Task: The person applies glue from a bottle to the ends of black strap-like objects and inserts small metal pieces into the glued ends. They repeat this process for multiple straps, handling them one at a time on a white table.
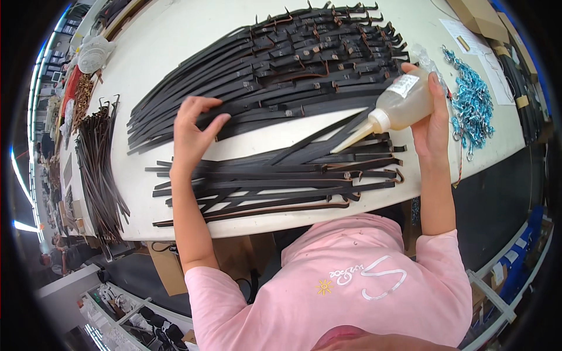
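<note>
My right hand (pixel 434 131) grips a squeeze bottle (pixel 413 104), clear with a yellowish tint, a white label and a long pointed nozzle. The bottle is tipped, and its nozzle points down and left over the nearer pile of black leather straps (pixel 281 190). My left hand (pixel 198 126) is open, thumb and fingers apart, at the near edge of a larger spread of black leather straps (pixel 234 76). Whether its fingertips touch a strap I cannot tell. Many straps in the larger spread have short bands and bent ends towards the right.
Blue and silver metal clasps (pixel 473 108) lie heaped at the right. Brown-black straps (pixel 96 158) hang over the table's left side. A cardboard box (pixel 477 19) and a paper sheet (pixel 459 35) are at the far right. The white table's (pixel 257 230) near edge runs just before my body.
</note>
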